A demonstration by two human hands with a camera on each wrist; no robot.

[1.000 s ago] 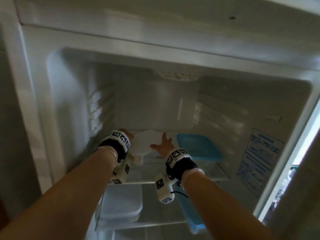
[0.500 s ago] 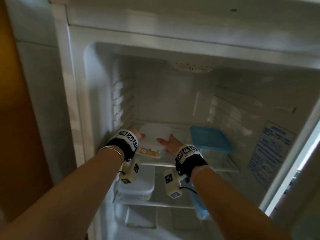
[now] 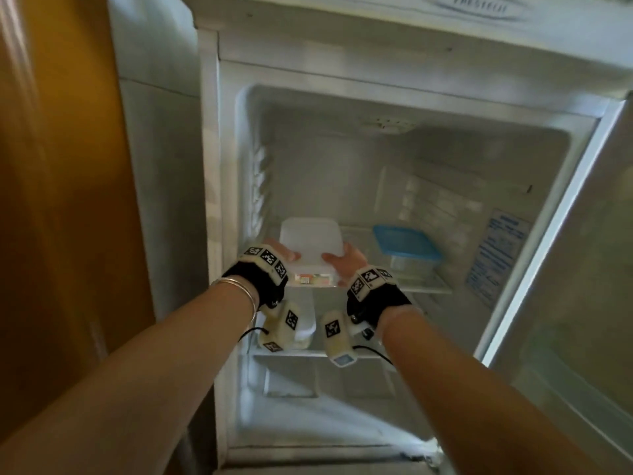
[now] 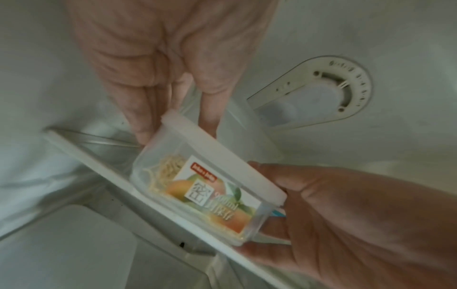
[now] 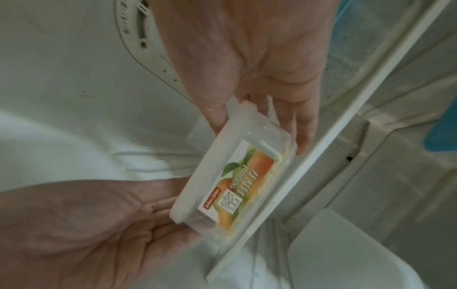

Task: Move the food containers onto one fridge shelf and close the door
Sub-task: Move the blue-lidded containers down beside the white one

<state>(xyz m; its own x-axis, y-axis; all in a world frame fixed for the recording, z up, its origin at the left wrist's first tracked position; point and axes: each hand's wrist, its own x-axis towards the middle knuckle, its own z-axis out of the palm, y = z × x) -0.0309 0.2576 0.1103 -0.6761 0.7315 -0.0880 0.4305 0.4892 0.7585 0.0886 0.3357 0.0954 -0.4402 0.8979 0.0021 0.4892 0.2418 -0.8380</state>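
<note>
A clear food container with a white lid (image 3: 310,245) and a fruit label (image 4: 205,187) rests at the front left edge of the upper fridge shelf (image 3: 424,287). My left hand (image 3: 284,255) grips its left end, thumb on the lid, fingers down the side (image 4: 141,127). At the other end my right hand (image 3: 337,260) holds it the same way (image 5: 259,127). A blue-lidded container (image 3: 404,245) stands on the right of that shelf. Another white-lidded container (image 3: 306,320) sits on the shelf below, partly hidden by my left wrist.
The fridge door (image 3: 582,269) stands open at the right. A brown wooden panel (image 3: 51,200) runs along the left of the fridge. A round thermostat dial (image 4: 333,88) is set in the inner wall above the held container.
My head has drawn back, so more of the fridge shows. Both hands stay on the white-lidded container, which has come forward to the shelf's front edge.
</note>
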